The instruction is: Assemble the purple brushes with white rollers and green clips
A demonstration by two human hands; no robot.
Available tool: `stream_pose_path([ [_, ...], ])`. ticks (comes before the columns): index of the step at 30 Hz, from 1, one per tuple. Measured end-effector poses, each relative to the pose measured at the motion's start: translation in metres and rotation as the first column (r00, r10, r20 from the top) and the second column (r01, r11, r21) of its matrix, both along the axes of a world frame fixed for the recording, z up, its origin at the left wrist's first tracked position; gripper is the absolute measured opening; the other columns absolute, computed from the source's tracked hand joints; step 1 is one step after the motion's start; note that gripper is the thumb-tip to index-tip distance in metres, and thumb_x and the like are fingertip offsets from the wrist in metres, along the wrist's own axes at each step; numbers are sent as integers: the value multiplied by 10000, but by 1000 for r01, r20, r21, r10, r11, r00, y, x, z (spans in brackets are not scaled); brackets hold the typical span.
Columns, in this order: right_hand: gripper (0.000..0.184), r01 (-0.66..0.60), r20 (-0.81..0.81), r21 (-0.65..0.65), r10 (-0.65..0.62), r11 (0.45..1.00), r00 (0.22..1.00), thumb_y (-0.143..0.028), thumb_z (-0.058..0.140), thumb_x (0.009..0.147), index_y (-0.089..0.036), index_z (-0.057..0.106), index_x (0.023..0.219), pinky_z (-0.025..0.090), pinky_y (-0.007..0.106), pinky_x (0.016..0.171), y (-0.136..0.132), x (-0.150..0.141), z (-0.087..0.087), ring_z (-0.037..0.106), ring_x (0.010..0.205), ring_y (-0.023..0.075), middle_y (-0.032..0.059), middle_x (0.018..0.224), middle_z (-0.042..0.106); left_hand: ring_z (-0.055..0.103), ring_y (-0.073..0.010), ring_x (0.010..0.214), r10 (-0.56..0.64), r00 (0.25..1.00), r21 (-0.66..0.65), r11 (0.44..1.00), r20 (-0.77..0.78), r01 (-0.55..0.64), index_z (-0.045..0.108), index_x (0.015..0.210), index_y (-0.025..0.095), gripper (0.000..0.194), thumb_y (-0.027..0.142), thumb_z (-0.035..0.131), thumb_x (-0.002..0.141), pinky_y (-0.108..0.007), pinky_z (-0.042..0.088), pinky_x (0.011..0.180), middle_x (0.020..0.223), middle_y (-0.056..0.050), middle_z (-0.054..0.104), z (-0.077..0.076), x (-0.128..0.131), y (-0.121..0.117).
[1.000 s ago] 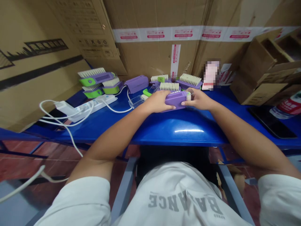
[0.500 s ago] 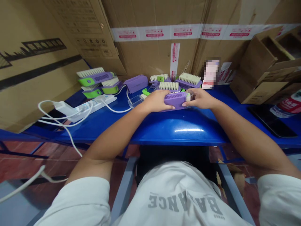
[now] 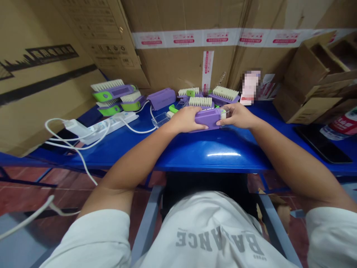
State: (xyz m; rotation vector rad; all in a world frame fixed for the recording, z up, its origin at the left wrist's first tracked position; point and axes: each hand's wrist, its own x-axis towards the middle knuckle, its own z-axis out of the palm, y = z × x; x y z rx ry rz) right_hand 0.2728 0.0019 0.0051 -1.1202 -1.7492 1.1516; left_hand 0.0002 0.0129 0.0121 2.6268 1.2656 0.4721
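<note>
Near the middle of the blue table, both hands grip one purple brush point(image 3: 206, 120), its smooth, vented side toward me. My left hand point(image 3: 185, 120) is closed round its left end, thumb along the front. My right hand point(image 3: 239, 116) pinches the right end, where a clear plastic part point(image 3: 225, 111) and a bit of white and green show; its fingers partly hide this end. Just behind stands another brush point(image 3: 200, 102) with cream bristles facing up. A clear plastic piece point(image 3: 161, 120) lies left of my left wrist.
Stacked purple and green brushes point(image 3: 114, 91) stand at the back left, near a purple casing point(image 3: 161, 98). A white power strip point(image 3: 110, 128) trails cables. Farther right are another brush point(image 3: 225, 93), a cardboard box point(image 3: 304, 82), a black phone point(image 3: 323, 143) and a bottle point(image 3: 341, 124).
</note>
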Motion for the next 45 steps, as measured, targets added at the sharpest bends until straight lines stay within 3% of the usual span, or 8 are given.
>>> stream_pose_path([
  [15,659,-9,8,23,9,1000,1000,-481,1192,329,-223,780,774,605,341,639,-1,-1,1,694,670,197,-1,751,807,782,-405,1385,6,1000,9,1000,-15,-6,771,1542,222,768,580,933,882,-477,605,1180,1508,-129,832,0,0,-2],
  [21,684,9,-21,10,-8,1000,1000,-477,1200,279,-225,779,755,619,325,624,-2,-2,2,695,644,181,-9,733,813,784,-398,1385,2,1000,12,1000,-23,-2,770,1543,207,768,583,924,891,-465,603,1180,1501,-137,835,2,0,-3],
  [32,709,-10,-6,4,10,1000,1000,-477,1211,290,-206,797,798,607,361,657,0,0,0,707,675,208,25,765,811,784,-390,1383,2,1000,14,1000,-21,-2,789,1511,222,730,589,910,892,-457,602,1182,1502,-125,834,2,0,-4],
  [45,695,2,-25,-26,-3,1000,1000,-454,1202,264,-217,790,771,622,349,668,-4,-5,2,693,676,195,-3,740,792,797,-396,1350,6,1000,0,1000,-16,-6,808,1476,247,695,603,918,890,-470,623,1156,1459,-107,855,2,0,-4],
])
